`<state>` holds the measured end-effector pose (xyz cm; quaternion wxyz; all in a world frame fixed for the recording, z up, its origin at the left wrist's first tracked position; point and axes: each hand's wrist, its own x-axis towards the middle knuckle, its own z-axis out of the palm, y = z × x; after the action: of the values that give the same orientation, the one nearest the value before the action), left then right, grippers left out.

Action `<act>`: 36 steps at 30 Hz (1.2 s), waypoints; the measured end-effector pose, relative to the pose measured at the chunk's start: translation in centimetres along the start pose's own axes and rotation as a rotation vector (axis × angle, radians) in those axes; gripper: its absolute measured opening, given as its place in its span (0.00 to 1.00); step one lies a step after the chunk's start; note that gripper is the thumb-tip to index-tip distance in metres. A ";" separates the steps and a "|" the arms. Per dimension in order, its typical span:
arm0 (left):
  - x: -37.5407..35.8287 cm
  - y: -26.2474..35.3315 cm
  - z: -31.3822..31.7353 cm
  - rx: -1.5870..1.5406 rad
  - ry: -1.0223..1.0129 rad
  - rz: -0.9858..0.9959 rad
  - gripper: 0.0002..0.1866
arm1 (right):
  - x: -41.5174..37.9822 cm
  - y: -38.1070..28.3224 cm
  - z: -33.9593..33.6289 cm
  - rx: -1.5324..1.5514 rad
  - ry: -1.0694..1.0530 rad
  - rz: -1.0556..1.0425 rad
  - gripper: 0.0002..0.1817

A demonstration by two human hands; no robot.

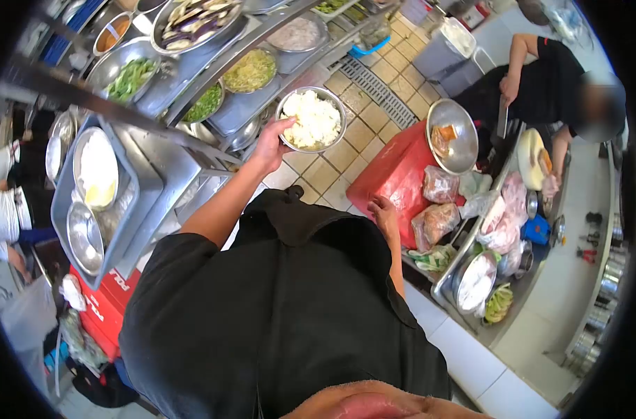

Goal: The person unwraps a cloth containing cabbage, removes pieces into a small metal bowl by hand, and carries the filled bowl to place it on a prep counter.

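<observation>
My left hand [270, 143] grips the rim of a round metal bowl [284, 135], thumb over the edge. Pale, chopped or crumbled food [312, 119] fills the bowl, which is held out over the tiled floor. At my other side, my right hand [385, 215] hangs low, fingers loosely apart and holding nothing. It is right beside a red box [391, 183]. On top of that box stands a wide metal bowl [463, 143] with browned pieces of food inside, close to bags of food [436, 225].
Left of me, metal shelving [213, 73] carries bowls of sliced eggplant [195, 24] and chopped greens. A grey tub [147, 185] holds metal bowls. On the right, a co-worker [541, 77] with a knife [502, 120] works at a crowded counter. A floor drain [377, 91] crosses the tiles ahead.
</observation>
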<state>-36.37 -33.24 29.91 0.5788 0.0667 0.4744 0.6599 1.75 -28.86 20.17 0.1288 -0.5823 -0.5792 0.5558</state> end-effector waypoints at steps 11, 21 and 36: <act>-17.7 -5.2 -6.7 -0.163 0.422 0.251 0.27 | 2.1 14.7 -2.2 -0.142 -0.407 0.103 0.20; -35.0 -10.9 -14.8 -0.309 0.781 0.281 0.27 | 1.1 20.1 2.6 -0.188 -0.548 0.159 0.20; -54.0 -11.9 -35.8 -0.498 0.932 0.549 0.29 | -9.9 -9.6 32.2 -0.107 -0.382 -0.205 0.28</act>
<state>-33.53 -98.99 27.12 0.1158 -0.2475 0.4747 0.8366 -26.14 -49.97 21.47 0.0417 -0.4103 -0.6779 0.6086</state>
